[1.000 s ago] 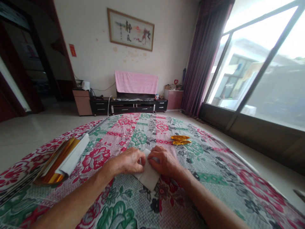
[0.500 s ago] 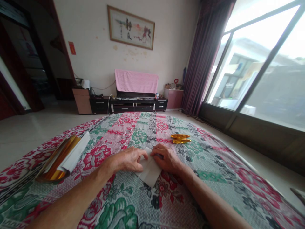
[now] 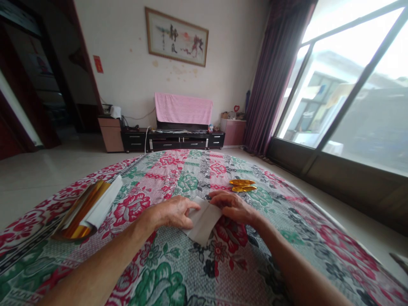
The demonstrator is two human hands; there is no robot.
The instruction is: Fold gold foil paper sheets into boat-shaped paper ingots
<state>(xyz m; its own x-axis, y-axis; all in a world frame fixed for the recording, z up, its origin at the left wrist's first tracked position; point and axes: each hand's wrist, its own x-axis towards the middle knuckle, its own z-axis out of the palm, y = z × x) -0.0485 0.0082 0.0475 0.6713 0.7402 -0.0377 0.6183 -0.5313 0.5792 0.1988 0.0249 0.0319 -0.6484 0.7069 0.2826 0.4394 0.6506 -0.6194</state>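
Observation:
A white folded sheet of paper [image 3: 204,225] lies at a slant on the flowered tablecloth [image 3: 178,263], with a crease across it. My left hand [image 3: 174,213] rests on its left edge, index finger stretched out and thumb apart, pressing on the paper. At the upper right edge, my right hand [image 3: 235,207] has its fingers bent round the paper and the thumb against it; the fingertips are partly hidden. Beyond my right hand lie two gold folded-paper boat shapes [image 3: 242,185], side by side and touching neither hand.
To the left sits a stack of gold and white paper sheets [image 3: 87,210], curled up at its sides. The round table's edge curves away on both sides. Farther off stand a low black cabinet [image 3: 178,140], a pink cloth [image 3: 184,108] over a screen, and a window [image 3: 360,85] at right.
My right hand has shifted right and opened out somewhat, and the paper's right side has moved with it. My left index finger is straighter. The gold pieces stay put.

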